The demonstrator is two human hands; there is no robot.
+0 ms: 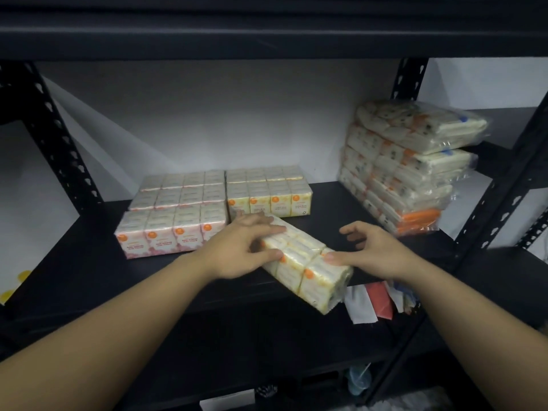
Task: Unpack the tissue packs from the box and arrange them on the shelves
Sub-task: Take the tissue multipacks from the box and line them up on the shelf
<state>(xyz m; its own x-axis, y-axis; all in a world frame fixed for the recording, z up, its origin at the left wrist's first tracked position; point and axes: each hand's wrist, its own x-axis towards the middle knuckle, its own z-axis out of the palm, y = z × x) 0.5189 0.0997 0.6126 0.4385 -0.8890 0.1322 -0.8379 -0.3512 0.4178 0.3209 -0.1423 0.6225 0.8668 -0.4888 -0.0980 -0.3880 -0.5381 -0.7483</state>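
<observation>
A yellow-white tissue pack [308,264] lies at an angle on the black shelf [89,262], its near end over the front edge. My left hand [240,247] grips its far left end, fingers on top and thumb on the side. At the pack's right side my right hand [376,250] touches the top with its thumb, fingers spread above the shelf. Pink-labelled tissue packs [175,215] sit in rows at the left. Yellow-labelled packs [268,191] stand behind the held pack.
A tall leaning stack of plastic-wrapped tissue bundles [406,164] fills the shelf's right end. Black perforated uprights [50,129] frame both sides, with another shelf board overhead. Red and white items [373,301] show on the level below.
</observation>
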